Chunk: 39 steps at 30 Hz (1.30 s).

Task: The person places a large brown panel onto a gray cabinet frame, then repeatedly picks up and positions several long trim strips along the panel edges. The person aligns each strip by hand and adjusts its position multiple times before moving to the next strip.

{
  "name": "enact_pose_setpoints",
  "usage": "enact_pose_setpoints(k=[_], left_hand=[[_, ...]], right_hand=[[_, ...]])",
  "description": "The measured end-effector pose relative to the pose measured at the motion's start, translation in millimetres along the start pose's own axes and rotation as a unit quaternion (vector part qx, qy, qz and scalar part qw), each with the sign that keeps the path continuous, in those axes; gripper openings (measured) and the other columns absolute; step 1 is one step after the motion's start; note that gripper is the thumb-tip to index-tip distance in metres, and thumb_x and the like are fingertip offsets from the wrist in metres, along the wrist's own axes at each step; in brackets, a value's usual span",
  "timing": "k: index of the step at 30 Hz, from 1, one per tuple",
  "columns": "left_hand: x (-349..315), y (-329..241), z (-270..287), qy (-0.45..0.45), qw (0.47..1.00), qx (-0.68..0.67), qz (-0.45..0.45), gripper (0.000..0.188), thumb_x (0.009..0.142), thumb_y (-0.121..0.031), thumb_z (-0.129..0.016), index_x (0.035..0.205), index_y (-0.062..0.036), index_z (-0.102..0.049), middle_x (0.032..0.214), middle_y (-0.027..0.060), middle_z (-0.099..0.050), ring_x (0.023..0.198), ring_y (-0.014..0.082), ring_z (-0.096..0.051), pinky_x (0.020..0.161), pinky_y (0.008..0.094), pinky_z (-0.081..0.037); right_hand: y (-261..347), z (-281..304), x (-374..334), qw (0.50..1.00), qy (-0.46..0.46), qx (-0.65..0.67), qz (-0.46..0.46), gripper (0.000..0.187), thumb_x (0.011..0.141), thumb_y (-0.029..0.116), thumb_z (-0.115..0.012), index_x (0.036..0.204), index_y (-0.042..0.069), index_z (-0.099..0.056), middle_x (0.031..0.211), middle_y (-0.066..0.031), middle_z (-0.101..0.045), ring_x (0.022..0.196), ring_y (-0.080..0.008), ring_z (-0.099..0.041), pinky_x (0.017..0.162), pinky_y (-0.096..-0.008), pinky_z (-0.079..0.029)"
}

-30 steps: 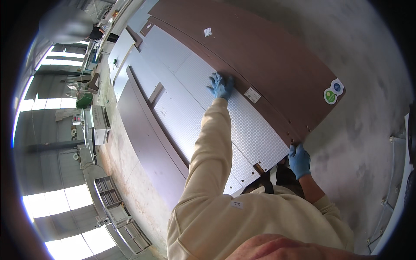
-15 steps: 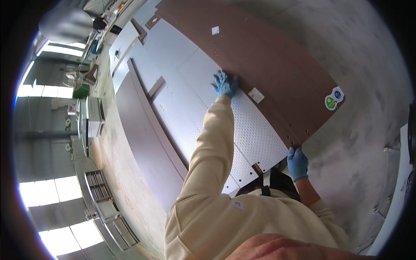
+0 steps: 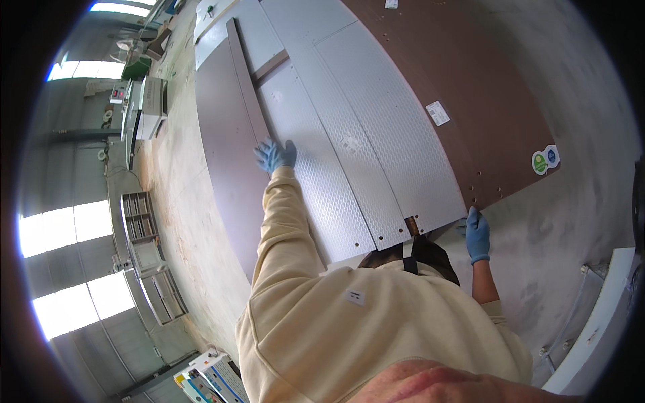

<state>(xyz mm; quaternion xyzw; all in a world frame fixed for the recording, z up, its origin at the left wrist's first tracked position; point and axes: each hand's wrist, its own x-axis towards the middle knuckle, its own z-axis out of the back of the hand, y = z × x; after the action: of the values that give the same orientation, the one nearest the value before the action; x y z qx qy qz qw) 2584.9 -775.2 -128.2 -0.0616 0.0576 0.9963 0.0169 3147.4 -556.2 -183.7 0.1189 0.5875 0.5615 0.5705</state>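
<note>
Both my hands wear blue gloves. My left hand [image 3: 275, 156], fingers spread, rests on the narrow brown-grey strip [image 3: 243, 87], close to its border with a silvery textured panel [image 3: 322, 181]. My right hand [image 3: 477, 236] is at the near corner of a long dark brown panel [image 3: 470, 64]. Its fingertips meet that corner, and the thumb stands apart, pointing left; nothing shows held between them. A white label [image 3: 438, 113] and a round green-and-blue sticker [image 3: 545, 160] lie on the brown panel. Small holes dot its near end.
A wide grey-brown panel [image 3: 218, 127] lies along the left side. A short brown strip [image 3: 270, 65] crosses between panels farther off. On the left, a metal rack [image 3: 139, 218] and a pale machine [image 3: 153, 107] stand by the wall. A white-edged structure [image 3: 598, 322] rises at lower right.
My left hand has moved left, from the brown panel's edge across the silvery panels to the strip. My right hand stays by the corner, its thumb now apart. The view has shifted.
</note>
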Motion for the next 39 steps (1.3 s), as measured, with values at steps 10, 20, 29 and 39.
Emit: enact_pose_setpoints(k=[10, 20, 29, 39], left_hand=[[27, 97, -31, 0.028, 0.969, 0.0, -0.246, 0.097, 0.099, -0.068, -0.046, 0.169, -0.0084, -0.014, 0.176, 0.0194, -0.011, 0.163, 0.0372, -0.006, 0.128, 0.0589, -0.012], [17, 88, -39, -0.017, 0.916, -0.104, -0.387, 0.091, 0.099, -0.06, -0.049, 0.166, -0.005, -0.022, 0.174, 0.0208, -0.018, 0.162, 0.039, -0.01, 0.129, 0.0594, -0.008], [17, 69, -32, -0.033, 0.934, -0.21, -0.286, 0.124, 0.081, -0.071, -0.075, 0.166, -0.0005, -0.018, 0.172, 0.0257, -0.017, 0.16, 0.0433, -0.012, 0.13, 0.048, -0.015], [27, 32, -41, 0.024, 0.923, -0.221, -0.314, 0.113, 0.093, -0.062, -0.065, 0.164, 0.0076, -0.012, 0.173, 0.0263, -0.012, 0.163, 0.0399, -0.001, 0.131, 0.0498, -0.002]], right_hand=[[-44, -30, -79, 0.99, 0.123, 0.065, -0.037, 0.064, 0.108, 0.053, -0.053, 0.121, -0.008, -0.066, 0.103, -0.0166, -0.077, 0.081, -0.0215, -0.076, 0.074, -0.0322, -0.06], [-37, -225, -196, 0.952, 0.273, -0.108, 0.085, 0.051, 0.098, 0.047, -0.071, 0.113, -0.001, -0.069, 0.101, -0.0213, -0.073, 0.093, -0.0363, -0.072, 0.083, -0.0421, -0.056], [-25, -275, -211, 0.994, 0.1, 0.001, -0.047, 0.055, 0.1, 0.051, -0.07, 0.097, -0.004, -0.074, 0.084, -0.0084, -0.073, 0.071, -0.0159, -0.071, 0.063, -0.0312, -0.058], [-21, -262, -214, 0.944, 0.122, 0.264, -0.158, 0.026, 0.101, 0.014, -0.065, 0.113, -0.009, -0.066, 0.098, -0.0146, -0.071, 0.077, -0.0244, -0.075, 0.072, -0.0333, -0.066]])
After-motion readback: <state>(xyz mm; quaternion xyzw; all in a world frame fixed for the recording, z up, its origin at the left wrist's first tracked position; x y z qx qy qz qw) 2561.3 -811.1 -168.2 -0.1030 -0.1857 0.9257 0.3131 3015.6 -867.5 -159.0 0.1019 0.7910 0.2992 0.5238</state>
